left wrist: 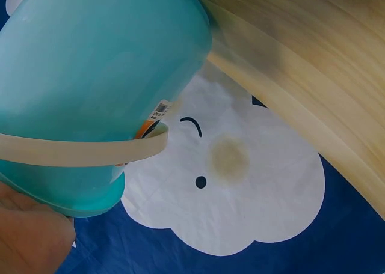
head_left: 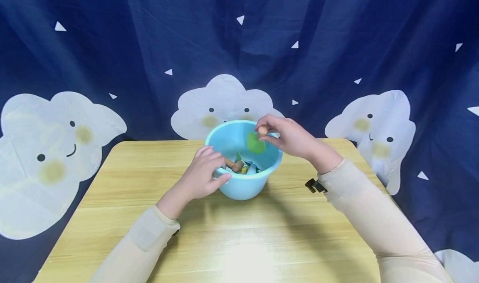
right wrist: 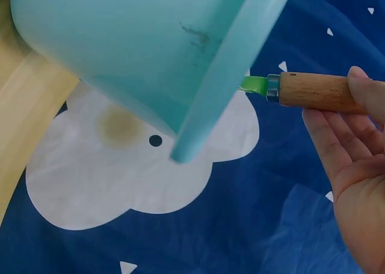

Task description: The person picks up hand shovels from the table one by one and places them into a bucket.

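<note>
A light blue bucket (head_left: 243, 187) stands on the table. My left hand (head_left: 203, 172) grips its near left rim, thumb outside and fingers over the edge. My right hand (head_left: 288, 135) pinches the wooden handle (right wrist: 319, 92) of a small green trowel (head_left: 256, 143) above the bucket's right rim. The trowel's green blade hangs inside the bucket; in the right wrist view the rim hides most of it. Down in the bucket lie more things with wooden handles (head_left: 237, 166), along with green, yellow and blue pieces, partly hidden by the near wall.
The bucket's pale carrying handle (left wrist: 78, 151) hangs against its outside. The wooden table (head_left: 149, 162) ends just behind the bucket, where a dark blue curtain (head_left: 209, 33) with white clouds and small triangles hangs.
</note>
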A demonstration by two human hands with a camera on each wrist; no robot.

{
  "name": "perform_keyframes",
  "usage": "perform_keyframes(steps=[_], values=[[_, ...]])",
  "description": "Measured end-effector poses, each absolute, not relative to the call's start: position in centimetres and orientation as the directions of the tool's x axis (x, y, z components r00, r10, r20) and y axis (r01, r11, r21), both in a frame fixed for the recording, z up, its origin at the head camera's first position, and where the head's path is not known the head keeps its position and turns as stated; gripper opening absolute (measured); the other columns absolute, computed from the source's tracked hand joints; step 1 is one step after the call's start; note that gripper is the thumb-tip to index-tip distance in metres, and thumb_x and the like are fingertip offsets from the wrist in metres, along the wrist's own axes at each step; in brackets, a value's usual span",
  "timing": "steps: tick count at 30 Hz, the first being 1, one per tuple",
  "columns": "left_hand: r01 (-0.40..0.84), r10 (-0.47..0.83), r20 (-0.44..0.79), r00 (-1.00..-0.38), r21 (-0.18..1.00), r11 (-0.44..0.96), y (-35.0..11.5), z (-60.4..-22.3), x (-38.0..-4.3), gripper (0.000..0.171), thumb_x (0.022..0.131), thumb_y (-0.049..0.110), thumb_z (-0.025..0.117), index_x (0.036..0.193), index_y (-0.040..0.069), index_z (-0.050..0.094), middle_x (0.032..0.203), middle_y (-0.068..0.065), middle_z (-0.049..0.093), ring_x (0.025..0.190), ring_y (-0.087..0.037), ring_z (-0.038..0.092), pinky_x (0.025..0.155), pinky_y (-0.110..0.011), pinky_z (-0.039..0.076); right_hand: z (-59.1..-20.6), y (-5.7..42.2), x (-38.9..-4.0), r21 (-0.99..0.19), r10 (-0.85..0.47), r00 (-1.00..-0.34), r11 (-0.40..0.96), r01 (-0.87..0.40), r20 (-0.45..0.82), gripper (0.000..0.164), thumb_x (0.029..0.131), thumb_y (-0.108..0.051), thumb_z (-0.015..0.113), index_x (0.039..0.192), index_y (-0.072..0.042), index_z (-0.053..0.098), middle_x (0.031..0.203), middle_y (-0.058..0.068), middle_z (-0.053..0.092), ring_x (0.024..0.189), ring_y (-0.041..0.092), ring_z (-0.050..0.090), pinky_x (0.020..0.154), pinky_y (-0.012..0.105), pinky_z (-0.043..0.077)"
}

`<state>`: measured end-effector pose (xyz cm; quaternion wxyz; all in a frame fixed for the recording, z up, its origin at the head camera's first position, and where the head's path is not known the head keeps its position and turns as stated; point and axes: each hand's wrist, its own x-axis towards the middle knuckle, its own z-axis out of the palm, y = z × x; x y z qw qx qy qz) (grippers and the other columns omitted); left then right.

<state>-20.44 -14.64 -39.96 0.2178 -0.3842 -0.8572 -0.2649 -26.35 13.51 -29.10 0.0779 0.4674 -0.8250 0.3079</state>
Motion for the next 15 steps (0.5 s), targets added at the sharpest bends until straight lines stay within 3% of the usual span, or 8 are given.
perform_keyframes(steps=[15], values=[[0.772, 0.541, 0.576, -0.613, 0.289, 0.567, -14.7, -40.1, -20.5, 0.053, 0.100, 0.062, 0.038, 0.082, 0.016, 0.056, 0.099, -0.001, 0.069, 0.096, -0.022, 0.055, 0.111, -0.053, 0.024, -31.0, 12.7, -26.4, -0.423, -0.774, -0.525, 0.368, -0.828, 0.354, 0.029, 0.085, 0.004, 0.076, 0.108, -0.006, 0.062, 0.098, -0.001, 0.064, 0.102, 0.017, 0.068, 0.093, 0.030, 0.052]])
